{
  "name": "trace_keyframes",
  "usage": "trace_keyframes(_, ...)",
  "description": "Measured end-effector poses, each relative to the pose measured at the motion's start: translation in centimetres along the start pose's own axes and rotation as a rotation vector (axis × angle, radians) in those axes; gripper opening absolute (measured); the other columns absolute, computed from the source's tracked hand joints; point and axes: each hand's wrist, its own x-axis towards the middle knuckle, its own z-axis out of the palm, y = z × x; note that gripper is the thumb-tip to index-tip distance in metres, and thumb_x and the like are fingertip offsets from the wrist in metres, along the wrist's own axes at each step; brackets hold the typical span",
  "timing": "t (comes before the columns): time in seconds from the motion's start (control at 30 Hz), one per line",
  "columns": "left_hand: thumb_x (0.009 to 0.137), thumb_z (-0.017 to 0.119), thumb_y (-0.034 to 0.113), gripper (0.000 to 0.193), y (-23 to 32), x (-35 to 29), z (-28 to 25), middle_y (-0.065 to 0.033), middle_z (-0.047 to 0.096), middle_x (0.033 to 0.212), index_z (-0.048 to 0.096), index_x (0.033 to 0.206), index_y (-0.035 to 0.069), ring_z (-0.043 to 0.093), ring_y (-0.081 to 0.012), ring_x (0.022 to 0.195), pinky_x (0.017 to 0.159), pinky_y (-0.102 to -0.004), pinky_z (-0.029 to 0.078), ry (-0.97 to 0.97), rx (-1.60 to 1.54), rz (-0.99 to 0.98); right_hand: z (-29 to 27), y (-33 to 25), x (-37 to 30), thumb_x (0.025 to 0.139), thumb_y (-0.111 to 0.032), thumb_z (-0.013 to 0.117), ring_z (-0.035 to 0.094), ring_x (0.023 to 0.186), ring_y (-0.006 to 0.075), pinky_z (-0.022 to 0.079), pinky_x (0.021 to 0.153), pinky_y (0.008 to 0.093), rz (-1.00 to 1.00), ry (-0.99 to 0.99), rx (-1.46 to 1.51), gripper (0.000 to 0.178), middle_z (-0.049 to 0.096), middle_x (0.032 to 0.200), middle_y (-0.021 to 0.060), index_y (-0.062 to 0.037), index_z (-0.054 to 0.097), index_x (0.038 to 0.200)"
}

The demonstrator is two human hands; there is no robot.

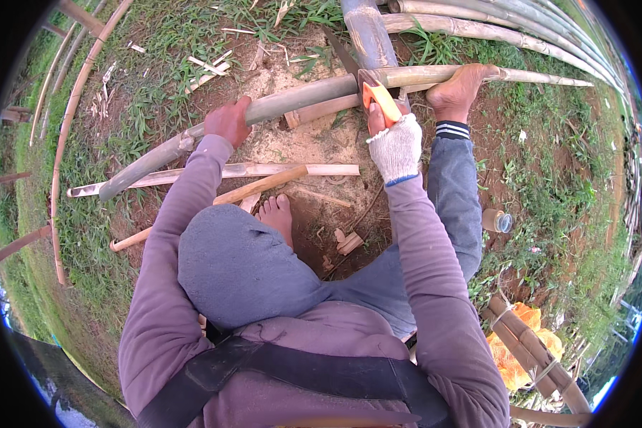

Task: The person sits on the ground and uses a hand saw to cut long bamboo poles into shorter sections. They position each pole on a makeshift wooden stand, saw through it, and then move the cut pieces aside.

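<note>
The right hand [396,148], in a white knitted glove with a blue cuff, is wrapped around the orange handle of a saw [379,102]. The saw's blade lies across a long bamboo pole [292,100], pointing away from the person and a little to the left. The left hand [228,123] is bare and curled around the same pole, well to the left of the saw — its fingertips are partly hidden.

The pole slants across the upper middle of the view, its left end lower, and crosses at the near end of a thick grey bamboo trunk [369,36]. The person's right foot [455,91] presses on it, right of the saw. A shorter bamboo piece [324,110] lies just below the pole — whether they touch, I cannot tell. Sawdust [292,146] covers the ground between the hands; nearer the person lie a split bamboo strip [328,170] and a tan stick [264,184].
</note>
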Motion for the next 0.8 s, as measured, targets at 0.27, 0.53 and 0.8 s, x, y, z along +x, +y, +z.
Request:
trace_keyframes(0.27, 0.081, 0.083, 0.019, 0.044, -0.3, -1.1, 0.2, -0.0141, 0.072, 0.108, 0.058, 0.117, 0.017, 0.073, -0.0395, 0.1, 0.085, -0.0528, 0.057, 0.012, -0.012, -0.029, -13.7, -1.9, -14.9, 0.101, -0.018, 0.068, 0.067, 0.072, 0.0237, 0.05, 0.062, 0.0373, 0.383, -0.203, 0.177, 0.023, 0.066, 0.093, 0.0163, 0.0042, 0.065, 0.108)
trace_keyframes(0.53, 0.079, 0.084, 0.02, 0.05, 0.1, -0.2, 0.8, -0.0146, 0.073, 0.109, 0.057, 0.121, 0.019, 0.073, -0.0411, 0.101, 0.087, -0.0533, 0.057, 0.058, -0.02, 0.013, 0.1, -0.1, 0.1, 0.1, -0.028, 0.072, 0.07, 0.069, 0.0346, 0.052, 0.062, 0.041, 0.004, 0.008, 0.045, 0.031, 0.069, 0.077, 0.0184, 0.0017, 0.066, 0.096)
trace_keyframes(0.8, 0.079, 0.085, 0.019, 0.044, -0.9, -1.1, 2.3, -0.0136, 0.072, 0.107, 0.057, 0.113, 0.017, 0.073, -0.0405, 0.1, 0.086, -0.0532, 0.057, 0.062, -0.041, -0.026, -12.1, -1.9, -14.8, 0.1, -0.018, 0.069, 0.069, 0.076, 0.0202, 0.055, 0.068, 0.0343, 0.12, -0.081, 0.157, 0.025, 0.07, 0.088, 0.0114, 0.0052, 0.064, 0.105)
